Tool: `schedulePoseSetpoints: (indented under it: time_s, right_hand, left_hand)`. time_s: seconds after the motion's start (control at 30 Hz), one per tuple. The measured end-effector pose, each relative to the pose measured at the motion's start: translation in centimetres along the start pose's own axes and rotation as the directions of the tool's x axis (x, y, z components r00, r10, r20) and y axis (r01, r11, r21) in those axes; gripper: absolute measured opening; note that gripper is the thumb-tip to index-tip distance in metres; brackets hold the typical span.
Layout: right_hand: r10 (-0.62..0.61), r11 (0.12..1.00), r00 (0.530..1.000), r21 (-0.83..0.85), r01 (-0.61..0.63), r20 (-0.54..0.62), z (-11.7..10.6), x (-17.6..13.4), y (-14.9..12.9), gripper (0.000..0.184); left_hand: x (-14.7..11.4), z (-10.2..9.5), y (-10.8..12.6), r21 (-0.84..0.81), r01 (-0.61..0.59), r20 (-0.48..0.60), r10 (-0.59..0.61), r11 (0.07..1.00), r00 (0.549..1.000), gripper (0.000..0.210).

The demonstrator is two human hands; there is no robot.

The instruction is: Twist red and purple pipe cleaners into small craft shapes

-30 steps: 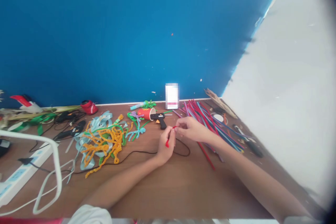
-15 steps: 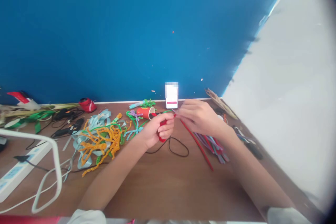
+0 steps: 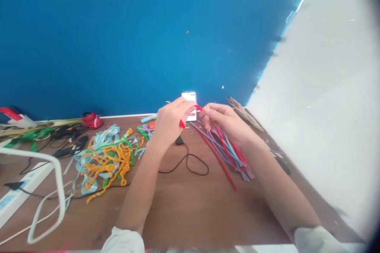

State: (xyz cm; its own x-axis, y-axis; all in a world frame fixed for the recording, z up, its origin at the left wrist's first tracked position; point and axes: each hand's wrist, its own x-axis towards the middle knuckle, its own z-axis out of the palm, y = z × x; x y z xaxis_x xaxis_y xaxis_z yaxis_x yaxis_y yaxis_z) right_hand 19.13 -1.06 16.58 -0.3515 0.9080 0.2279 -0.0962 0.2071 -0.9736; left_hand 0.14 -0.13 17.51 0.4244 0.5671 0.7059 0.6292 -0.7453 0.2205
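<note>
Both of my hands are raised in front of an upright phone (image 3: 192,115). My left hand (image 3: 170,123) is closed around a red pipe cleaner (image 3: 198,107); a short red piece shows beneath its fingers and another stretch runs across to the right. There, the fingertips of my right hand (image 3: 223,120) pinch its end. How the stem is bent inside the left hand is hidden. Below my right hand, several purple, red and light blue pipe cleaners (image 3: 223,148) lie in a loose bundle, with one long red pipe cleaner (image 3: 218,157) along its left side.
At left, orange pipe cleaners (image 3: 114,162) tangle with light blue ribbon (image 3: 103,136). A black cable (image 3: 204,165) loops mid-table. A white power strip (image 3: 22,197) and a white curved frame (image 3: 61,189) occupy the left front. Dried husks (image 3: 245,114) lie at the back right.
My left hand has risen and turned, its back now towards me, covering most of the red paper cup. A short red stretch now shows between the hands. The view has shifted slightly right.
</note>
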Motion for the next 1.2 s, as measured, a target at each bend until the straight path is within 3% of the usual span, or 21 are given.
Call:
schedulePoseSetpoints:
  time_s: [0.23, 0.37, 0.47, 0.57, 0.67, 0.73, 0.8, 0.83, 0.9, 0.97, 1.03, 1.1, 1.2]
  right_hand:
    - [-0.136, 0.974, 0.991, -0.184, 0.132, -0.007, 1.1, -1.5, -2.0, 0.030]
    - [-0.285, 0.883, 0.958, -0.383, 0.271, 0.019, 1.2, -2.1, -2.2, 0.027]
    - [-0.461, 0.686, 0.883, -0.599, 0.413, 0.081, 1.1, -2.4, -2.0, 0.020]
    - [-0.590, 0.378, 0.764, -0.746, 0.548, 0.263, 0.8, -2.8, -1.9, 0.017]
    - [-0.606, 0.029, 0.655, -0.811, 0.584, 0.450, 0.5, -3.0, -1.7, 0.025]
    - [-0.617, -0.052, 0.634, -0.829, 0.557, 0.465, 0.4, -3.0, -1.4, 0.026]
    - [-0.660, 0.029, 0.647, -0.848, 0.529, 0.382, 0.5, -2.9, -1.2, 0.021]
    - [-0.681, 0.124, 0.666, -0.849, 0.514, 0.305, 0.6, -2.8, -1.2, 0.017]
    - [-0.675, 0.387, 0.730, -0.790, 0.475, 0.109, 1.0, -2.6, -1.2, 0.012]
    - [-0.537, 0.667, 0.843, -0.629, 0.399, -0.035, 1.4, -2.6, -1.6, 0.018]
    - [-0.363, 0.849, 0.929, -0.435, 0.301, -0.067, 1.6, -2.7, -2.1, 0.030]
    - [-0.239, 0.935, 0.969, -0.285, 0.214, -0.058, 1.6, -2.8, -2.5, 0.036]
    - [-0.117, 0.990, 0.993, -0.079, 0.116, -0.017, 1.3, -2.6, -2.4, 0.028]
  left_hand:
    - [-1.2, -0.5, 1.0, 0.044, -0.059, 0.050, 0.057, 0.997, 0.997, 0.023]
    - [-1.3, -1.1, 2.8, -0.125, 0.084, 0.101, -0.071, 0.989, 0.992, 0.023]
    - [-1.4, -1.3, 4.0, -0.356, 0.295, 0.164, -0.251, 0.887, 0.954, 0.029]
    - [-1.4, -1.2, 4.2, -0.566, 0.476, 0.296, -0.373, 0.674, 0.880, 0.031]
    - [-1.3, -0.9, 3.8, -0.693, 0.612, 0.488, -0.377, 0.381, 0.787, 0.033]
    - [-1.2, -0.6, 3.7, -0.720, 0.657, 0.577, -0.334, 0.221, 0.745, 0.034]
    - [-1.1, -0.5, 3.9, -0.746, 0.627, 0.548, -0.330, 0.224, 0.769, 0.033]
    - [-1.1, -0.4, 4.1, -0.750, 0.585, 0.482, -0.351, 0.309, 0.803, 0.032]
    - [-1.1, -0.5, 4.4, -0.675, 0.463, 0.287, -0.373, 0.575, 0.882, 0.029]
    - [-1.1, -0.7, 4.5, -0.485, 0.322, 0.120, -0.303, 0.813, 0.945, 0.026]
    - [-1.1, -0.9, 4.1, -0.299, 0.166, 0.039, -0.162, 0.940, 0.986, 0.024]
    - [-1.2, -1.0, 3.3, -0.153, 0.021, 0.001, -0.021, 0.988, 1.000, 0.022]
    - [-1.3, -0.8, 2.0, -0.038, -0.096, -0.039, 0.095, 0.995, 0.995, 0.021]
